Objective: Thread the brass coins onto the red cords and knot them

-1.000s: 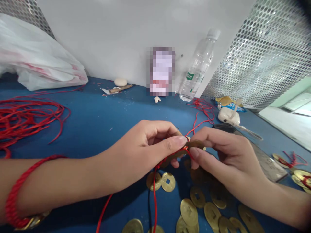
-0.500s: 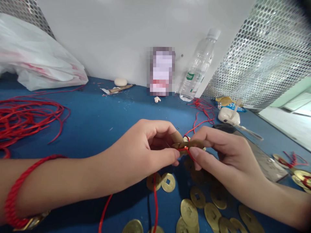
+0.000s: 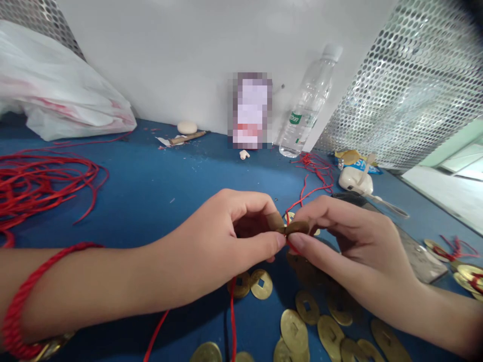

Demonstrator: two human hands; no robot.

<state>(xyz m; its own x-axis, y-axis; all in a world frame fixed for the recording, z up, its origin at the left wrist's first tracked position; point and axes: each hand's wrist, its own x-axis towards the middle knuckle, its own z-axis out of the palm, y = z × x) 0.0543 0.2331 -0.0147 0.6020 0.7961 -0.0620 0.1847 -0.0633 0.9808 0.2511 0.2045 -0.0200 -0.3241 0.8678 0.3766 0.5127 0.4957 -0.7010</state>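
My left hand (image 3: 241, 231) pinches a brass coin and red cord between thumb and forefinger. Close against it, my right hand (image 3: 339, 236) pinches a second brass coin (image 3: 298, 228) on the same red cord (image 3: 288, 216). The fingers cover most of both coins and the place where the cord passes them. Long ends of cord (image 3: 233, 322) hang below my left wrist. Under the hands, several loose brass coins with square holes (image 3: 294, 329) lie on the blue table (image 3: 151, 201). A braided red bracelet (image 3: 22, 296) circles my left wrist.
A heap of red cord (image 3: 45, 186) and a white plastic bag (image 3: 60, 90) lie left. A phone (image 3: 252, 110) and a water bottle (image 3: 307, 105) lean on the white panel. To the right are a white case (image 3: 354, 180) and tied coins (image 3: 470, 276).
My left thumb and fingertips have shifted right, closer to the right hand's. The coins have turned and show less. The hanging cord ends have swung a little left.
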